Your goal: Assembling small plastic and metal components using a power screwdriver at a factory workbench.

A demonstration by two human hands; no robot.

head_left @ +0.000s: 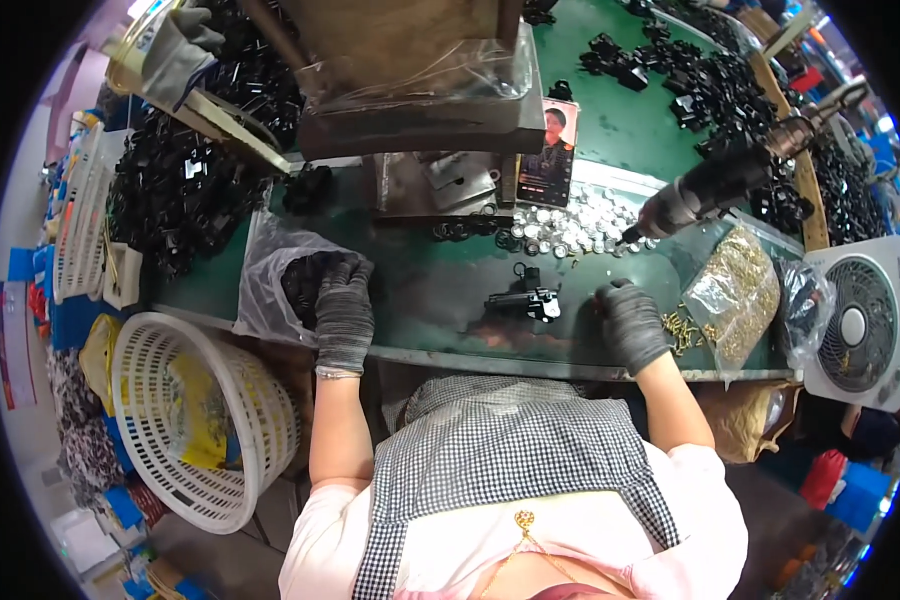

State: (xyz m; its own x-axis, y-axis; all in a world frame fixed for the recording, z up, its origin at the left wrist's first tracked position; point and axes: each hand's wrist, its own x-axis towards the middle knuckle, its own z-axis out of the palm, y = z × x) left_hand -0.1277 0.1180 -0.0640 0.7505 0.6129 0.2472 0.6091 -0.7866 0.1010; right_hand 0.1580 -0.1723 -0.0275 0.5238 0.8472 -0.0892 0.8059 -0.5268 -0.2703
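My left hand (pixel 344 318), in a dark grey glove, reaches into the mouth of a clear plastic bag (pixel 260 292) of small black parts (pixel 302 283). Its fingers bend down over these parts, and the fingertips are lost among them. A small black assembly with a shiny metal piece (pixel 542 303) lies on the green bench top between my hands, touched by neither. To its right my right hand (pixel 630 322), gloved alike, rests with curled fingers. Whatever is in those fingers is hidden. Brass screws (pixel 682 332) lie loose beside this hand.
A black power screwdriver (pixel 705 190) slants over a pile of silver round pieces (pixel 580 228). Behind stands a metal press-like block (pixel 420 135) with a phone (pixel 550 155) against it. A bag of screws (pixel 738 290), a fan (pixel 855 325), a white basket (pixel 260 440) and black part heaps (pixel 185 190) surround the bench.
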